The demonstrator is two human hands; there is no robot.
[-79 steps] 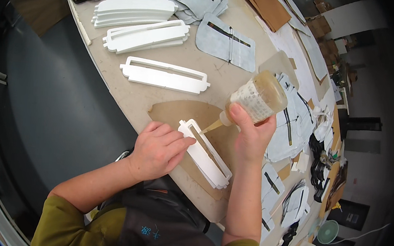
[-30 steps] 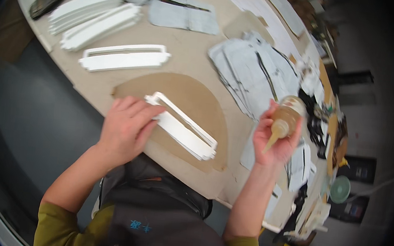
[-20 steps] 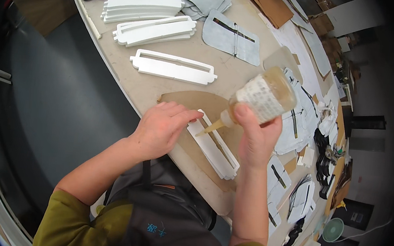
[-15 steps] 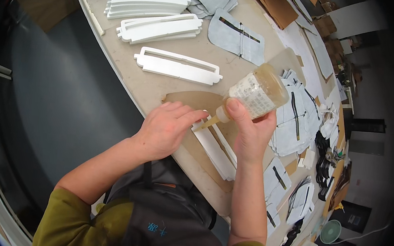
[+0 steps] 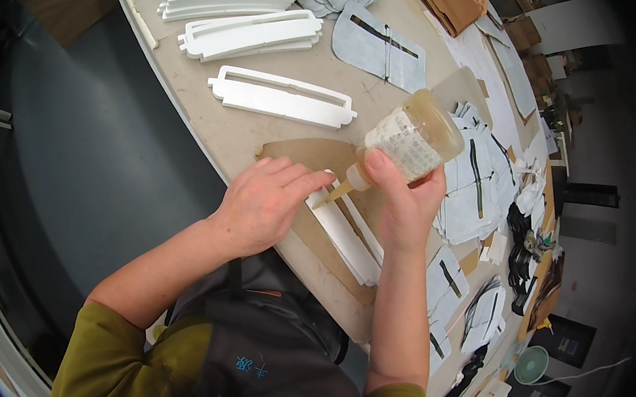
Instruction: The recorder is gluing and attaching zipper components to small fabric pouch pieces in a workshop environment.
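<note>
My right hand (image 5: 406, 195) is wrapped round a translucent squeeze bottle (image 5: 416, 135) with a pale printed label, tilted so that its long amber nozzle (image 5: 331, 196) points down to the left. The nozzle's tip is at the upper end of a slim white slotted frame (image 5: 341, 235), on its near strip. That frame lies on a brown curved sheet (image 5: 311, 152) on the table; more white layers show under its lower end. My left hand (image 5: 266, 197) bends over the frame's upper end, fingers together, index fingertip against it. Its thumb is hidden.
Beyond my hands lies a similar white frame (image 5: 282, 97), with stacks of them (image 5: 253, 33) farther off. Pale grey pieces with black slots (image 5: 378, 47) sit behind, and more grey pieces (image 5: 476, 183) pile up at the right. The table's edge (image 5: 181, 112) runs along my left.
The view has shifted slightly, so the things on the table appear a little higher and farther left. The nozzle's tip has moved slightly along the frame, away from its upper end. Both grips look the same.
</note>
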